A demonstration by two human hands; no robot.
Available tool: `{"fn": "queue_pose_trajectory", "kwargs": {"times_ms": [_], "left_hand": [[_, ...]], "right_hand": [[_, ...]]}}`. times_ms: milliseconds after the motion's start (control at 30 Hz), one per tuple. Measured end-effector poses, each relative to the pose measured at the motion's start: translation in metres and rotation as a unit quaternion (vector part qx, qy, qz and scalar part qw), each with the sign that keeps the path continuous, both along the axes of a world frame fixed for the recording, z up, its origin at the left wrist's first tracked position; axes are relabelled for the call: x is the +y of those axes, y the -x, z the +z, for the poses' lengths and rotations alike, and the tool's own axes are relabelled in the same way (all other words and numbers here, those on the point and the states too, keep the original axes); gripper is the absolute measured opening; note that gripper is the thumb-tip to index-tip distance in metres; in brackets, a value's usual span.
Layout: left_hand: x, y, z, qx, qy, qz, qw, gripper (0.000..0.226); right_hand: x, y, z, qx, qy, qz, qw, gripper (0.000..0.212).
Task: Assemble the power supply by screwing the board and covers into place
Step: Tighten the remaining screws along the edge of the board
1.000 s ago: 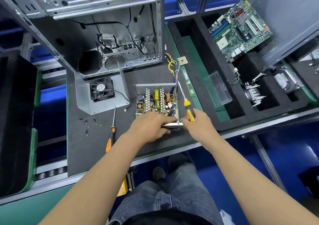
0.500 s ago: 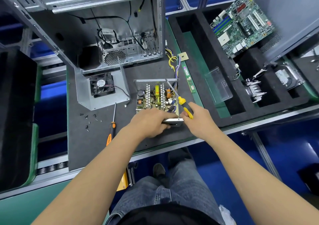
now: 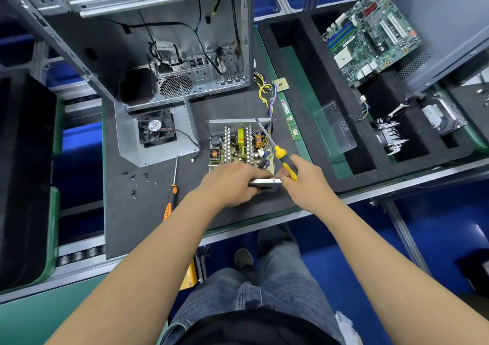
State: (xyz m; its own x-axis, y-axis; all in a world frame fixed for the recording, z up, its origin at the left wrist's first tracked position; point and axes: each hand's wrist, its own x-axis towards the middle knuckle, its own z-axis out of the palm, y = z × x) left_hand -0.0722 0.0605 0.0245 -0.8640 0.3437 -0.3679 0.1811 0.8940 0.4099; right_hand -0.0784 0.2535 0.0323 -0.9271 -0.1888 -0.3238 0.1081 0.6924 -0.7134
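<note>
Presently: power supply (image 3: 239,143), open-topped on the mat, board exposed. Left hand (image 3: 232,183) grips its near edge. Right hand (image 3: 304,178) clasps the yellow screwdriver (image 3: 277,151), shaft slanting away over the board's right side, tip at the far wall.

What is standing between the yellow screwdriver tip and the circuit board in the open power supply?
Nothing visible. The yellow screwdriver, held by the right hand, slants over the uncovered circuit board; the left hand grips the power supply's near edge.
</note>
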Motion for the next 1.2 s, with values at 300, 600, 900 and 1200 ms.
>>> {"fn": "queue_pose_trajectory", "kwargs": {"times_ms": [300, 600, 900, 1200], "left_hand": [[0.002, 0.000, -0.002, -0.001, 0.027, -0.009, 1.000, 0.046], [0.003, 0.002, 0.003, -0.019, 0.044, -0.044, 0.998, 0.050], [0.004, 0.004, 0.004, -0.034, 0.044, -0.050, 0.997, 0.048], [0.004, 0.005, 0.007, -0.044, 0.004, -0.046, 0.998, 0.054]], "right_hand": [[0.001, -0.002, -0.004, 0.036, -0.018, 0.034, 0.999, 0.024], [-0.001, -0.014, -0.002, 0.129, -0.028, 0.070, 0.989, 0.010], [0.003, -0.017, -0.005, 0.175, -0.017, 0.104, 0.979, 0.019], [-0.011, -0.036, -0.020, 0.067, 0.087, -0.130, 0.985, 0.022]]}}
